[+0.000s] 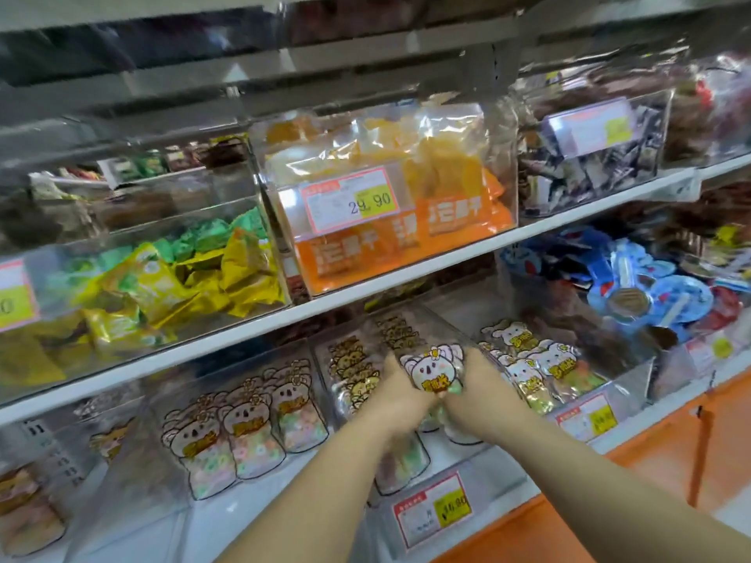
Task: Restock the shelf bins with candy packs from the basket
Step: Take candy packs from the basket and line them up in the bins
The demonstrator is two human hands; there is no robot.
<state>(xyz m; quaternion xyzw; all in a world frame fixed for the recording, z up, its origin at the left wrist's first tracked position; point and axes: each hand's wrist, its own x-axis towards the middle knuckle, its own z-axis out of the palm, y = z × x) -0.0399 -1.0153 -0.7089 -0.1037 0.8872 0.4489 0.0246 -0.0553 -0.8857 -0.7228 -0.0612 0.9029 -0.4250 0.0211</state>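
Note:
Both my hands reach into the middle clear bin [410,518] on the lower shelf. My left hand [396,390] and my right hand [477,384] grip a koala-shaped candy pack [431,369] from either side, holding it upright over the bin. More packs of the same kind stand in the bin below my wrists, partly hidden. Rows of bear-shaped packs [353,367] lie at the back of this bin. The bin to the left holds three upright koala packs [248,424]. The bin to the right holds similar packs [536,363]. No basket is in view.
The shelf above carries clear bins of green and yellow sweets [162,282], orange dried-fruit bags [390,221] and dark wrapped sweets [585,164]. Blue packs [634,286] fill a bin at the right. Price tags [433,509] hang on bin fronts. An orange cabinet [666,440] runs below.

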